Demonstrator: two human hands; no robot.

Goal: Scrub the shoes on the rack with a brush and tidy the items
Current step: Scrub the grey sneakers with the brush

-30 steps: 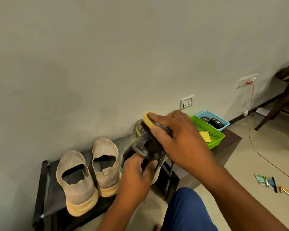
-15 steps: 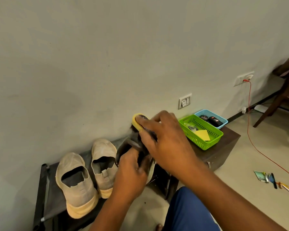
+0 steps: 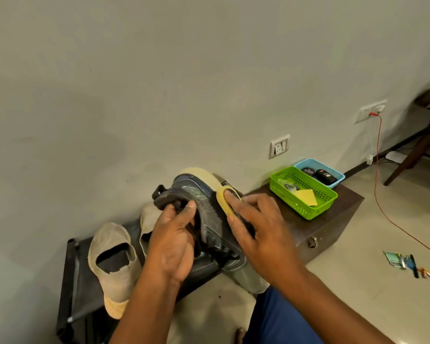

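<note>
Left hand: the left hand (image 3: 170, 247) grips the dark sneaker (image 3: 209, 219) at its collar, thumb hooked over the opening, holding it up above the rack (image 3: 71, 274).
Right hand: the right hand (image 3: 256, 232) is curled round a yellow-backed brush (image 3: 224, 199) and presses it against the sneaker's side, near the pale sole.
Sneaker: lifted and tilted, heel toward the wall, toe toward the person.
Beige shoes: one beige slip-on (image 3: 113, 264) lies on the rack left of the sneaker; a second one (image 3: 148, 222) sits just behind the left hand, mostly hidden.
Baskets: right of the sneaker, a green basket (image 3: 303, 194) and a blue basket (image 3: 319, 171) sit side by side on a dark box (image 3: 330, 227).
Floor: small loose items (image 3: 407, 263) lie well to the right of the sneaker.
</note>
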